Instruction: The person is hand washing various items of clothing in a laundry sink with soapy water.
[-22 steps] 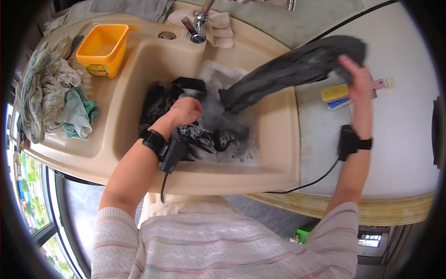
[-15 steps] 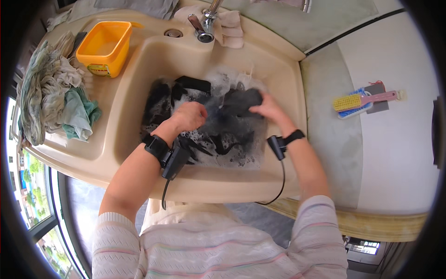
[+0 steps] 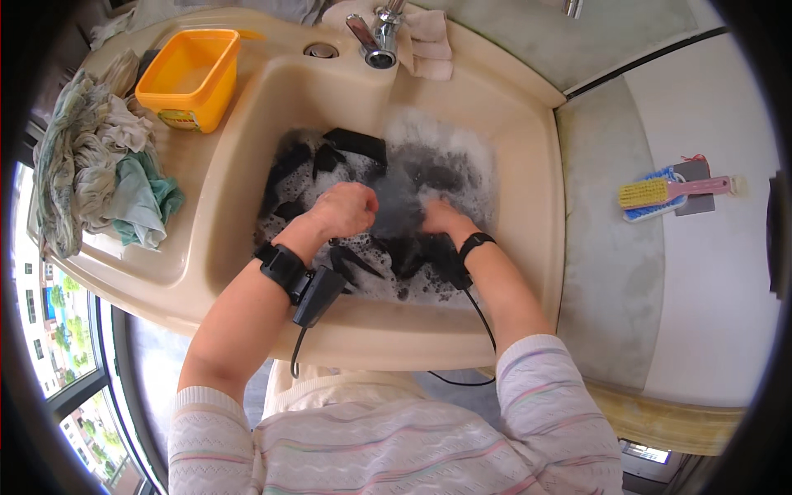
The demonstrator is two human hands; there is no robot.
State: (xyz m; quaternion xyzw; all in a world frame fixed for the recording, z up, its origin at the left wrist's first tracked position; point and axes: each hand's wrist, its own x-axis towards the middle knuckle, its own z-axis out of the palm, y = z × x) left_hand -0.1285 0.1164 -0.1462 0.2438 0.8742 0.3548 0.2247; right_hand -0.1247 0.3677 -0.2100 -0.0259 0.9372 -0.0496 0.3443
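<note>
Dark wet cloth lies in the sudsy water of the beige sink (image 3: 528, 177), most of it half sunk. My left hand (image 3: 345, 209) is closed over the middle of the sink, its fingers curled round the edge of a dark cloth (image 3: 399, 200). Facing it from the right, my right hand (image 3: 446, 218) is closed on the same cloth, fingertips low among the suds. Motion smears the cloth between the two hands, so its shape is unclear. Another black cloth piece (image 3: 356, 146) shows above the foam beyond my left hand.
A chrome faucet (image 3: 381, 56) stands at the sink's back, beside a pale folded cloth (image 3: 429, 45). On the left ledge are a yellow tub (image 3: 191, 87) and a heap of damp laundry (image 3: 99, 165). Brushes (image 3: 652, 194) hang on the right wall.
My right hand has come left and nearer, bringing the dark cloth down from the right side of the sink toward my left hand. The left hand stays closed in nearly the same place.
</note>
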